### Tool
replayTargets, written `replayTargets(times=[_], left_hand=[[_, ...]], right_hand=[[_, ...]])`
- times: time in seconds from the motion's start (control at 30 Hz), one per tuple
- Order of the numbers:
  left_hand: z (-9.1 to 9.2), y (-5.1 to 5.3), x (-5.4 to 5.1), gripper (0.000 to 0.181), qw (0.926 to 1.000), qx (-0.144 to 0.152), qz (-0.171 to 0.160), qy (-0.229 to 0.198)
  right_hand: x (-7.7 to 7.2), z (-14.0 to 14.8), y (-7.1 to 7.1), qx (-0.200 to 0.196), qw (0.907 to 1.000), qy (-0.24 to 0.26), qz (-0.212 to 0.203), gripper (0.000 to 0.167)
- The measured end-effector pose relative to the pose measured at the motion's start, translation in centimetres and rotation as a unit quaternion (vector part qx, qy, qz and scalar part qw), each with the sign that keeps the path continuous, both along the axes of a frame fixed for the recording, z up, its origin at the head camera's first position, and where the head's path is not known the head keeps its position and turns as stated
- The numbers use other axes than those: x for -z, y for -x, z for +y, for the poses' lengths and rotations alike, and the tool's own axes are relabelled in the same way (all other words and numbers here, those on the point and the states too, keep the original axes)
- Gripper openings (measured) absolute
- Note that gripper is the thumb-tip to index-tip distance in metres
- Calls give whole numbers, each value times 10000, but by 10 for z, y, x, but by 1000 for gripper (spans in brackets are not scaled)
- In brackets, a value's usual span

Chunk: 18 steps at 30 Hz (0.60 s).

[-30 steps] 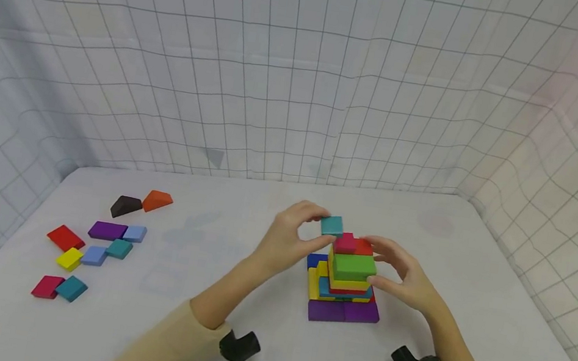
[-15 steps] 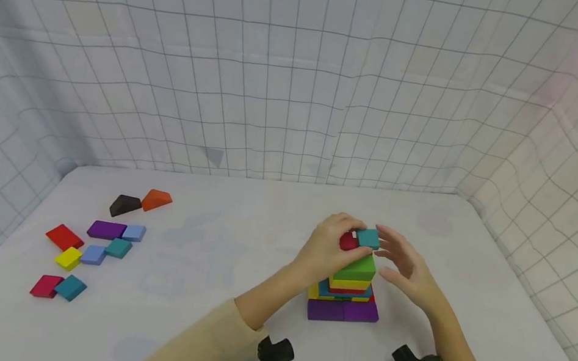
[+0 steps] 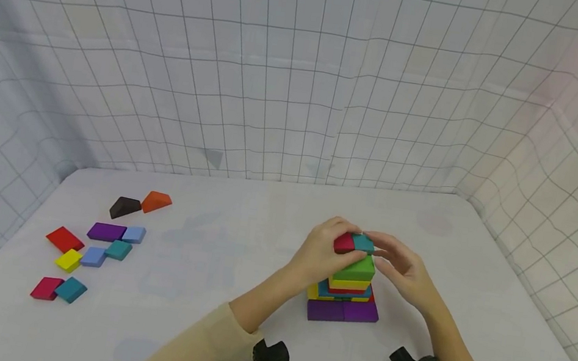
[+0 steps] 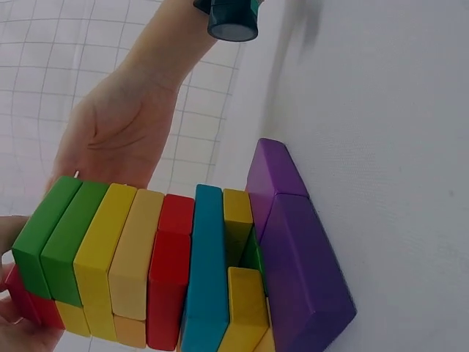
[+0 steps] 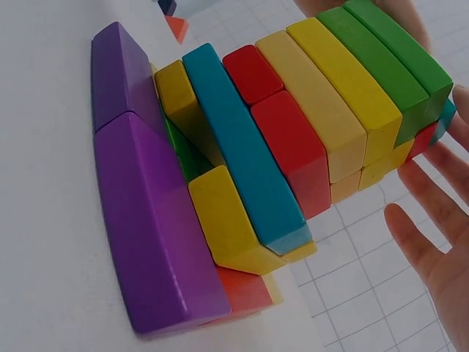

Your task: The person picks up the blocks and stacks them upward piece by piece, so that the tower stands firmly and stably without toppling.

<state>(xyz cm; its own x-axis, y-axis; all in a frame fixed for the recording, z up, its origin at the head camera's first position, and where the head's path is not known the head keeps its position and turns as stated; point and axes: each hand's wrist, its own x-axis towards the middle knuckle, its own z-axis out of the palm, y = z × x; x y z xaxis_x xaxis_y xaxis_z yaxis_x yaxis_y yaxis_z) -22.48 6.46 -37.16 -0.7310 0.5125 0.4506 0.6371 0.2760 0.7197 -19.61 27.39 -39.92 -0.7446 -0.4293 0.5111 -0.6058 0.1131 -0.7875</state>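
Observation:
A stepped tower of coloured wooden blocks stands on the table, two purple blocks (image 3: 326, 311) along its front base and green blocks (image 4: 62, 238) near the top. My left hand (image 3: 316, 251) pinches a small teal block (image 3: 364, 244) between thumb and fingers. That block lies on top of the tower, right of a crimson block (image 3: 343, 243). On the tower's right, my right hand (image 3: 405, 272) is cupped, fingertips by the teal block; nothing is gripped in it. Whether those fingertips touch the block is hard to tell. My left hand hides the tower's left side in the head view.
Loose blocks lie at the table's left: a black one (image 3: 125, 207), an orange one (image 3: 156, 202), a purple one (image 3: 106, 232), a red one (image 3: 65, 240), a yellow one (image 3: 69, 260) and several others. A gridded white curtain (image 3: 291, 82) encloses the back and sides.
My left hand has carried the teal block rightward and down onto the tower top, beside the crimson block. My right hand first drew slightly away from the tower, then came back to its top.

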Motion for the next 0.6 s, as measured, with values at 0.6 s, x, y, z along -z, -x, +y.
replayTargets(times=[0.6], left_hand=[[-25, 8, 14, 30, 9973, 441, 191, -556]], right_hand=[[0, 1, 0, 56, 9999, -93, 113, 43]])
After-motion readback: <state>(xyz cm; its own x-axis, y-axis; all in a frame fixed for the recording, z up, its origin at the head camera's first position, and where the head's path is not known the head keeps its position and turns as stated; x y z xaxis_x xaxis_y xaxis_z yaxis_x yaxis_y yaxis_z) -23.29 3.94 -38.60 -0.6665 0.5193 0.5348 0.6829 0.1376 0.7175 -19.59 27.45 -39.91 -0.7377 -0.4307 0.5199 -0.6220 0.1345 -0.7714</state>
